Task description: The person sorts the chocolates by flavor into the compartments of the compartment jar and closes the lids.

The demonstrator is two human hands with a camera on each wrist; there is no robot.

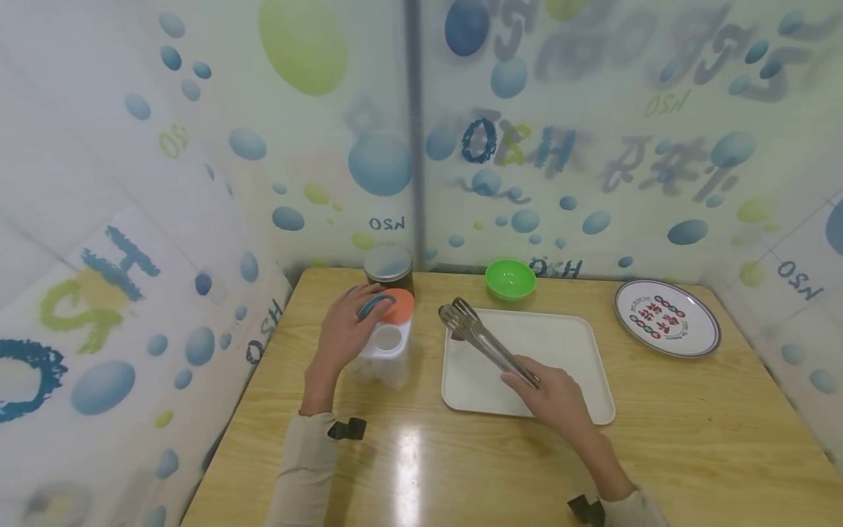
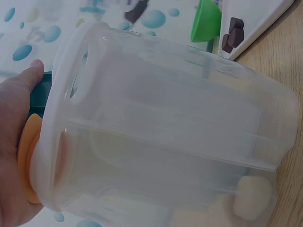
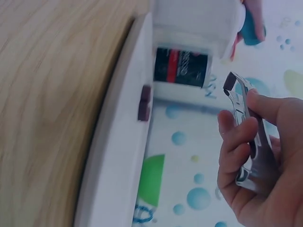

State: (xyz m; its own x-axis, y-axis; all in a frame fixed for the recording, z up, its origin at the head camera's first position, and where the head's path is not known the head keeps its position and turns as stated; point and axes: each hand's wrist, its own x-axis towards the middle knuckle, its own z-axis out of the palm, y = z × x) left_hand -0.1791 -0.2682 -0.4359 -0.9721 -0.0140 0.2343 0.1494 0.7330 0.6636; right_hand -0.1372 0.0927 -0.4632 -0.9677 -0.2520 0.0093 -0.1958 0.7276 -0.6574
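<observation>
My left hand [image 1: 349, 326] is at the top of a clear plastic container [image 2: 180, 109] with a white lid, pinching a teal cap [image 1: 377, 306]. An orange cap [image 1: 399, 307] sits on that lid beside a round opening [image 1: 387, 337]. Pale lumps [image 2: 253, 197] lie at the container's bottom. Metal tongs [image 1: 490, 344] are gripped in my right hand [image 1: 556, 399], their tips pointing up and left above the tray's left part. Small dark brown pieces [image 2: 234, 35] rest on the white tray [image 1: 560, 344], below the tong tips.
Behind the container stands a dark jar [image 1: 388, 267] with a silver lid. A green bowl [image 1: 510, 279] is behind the tray. A white plate [image 1: 668, 318] with printed characters lies at the right. Patterned curtains [image 1: 527, 146] enclose the wooden table [image 1: 711, 410].
</observation>
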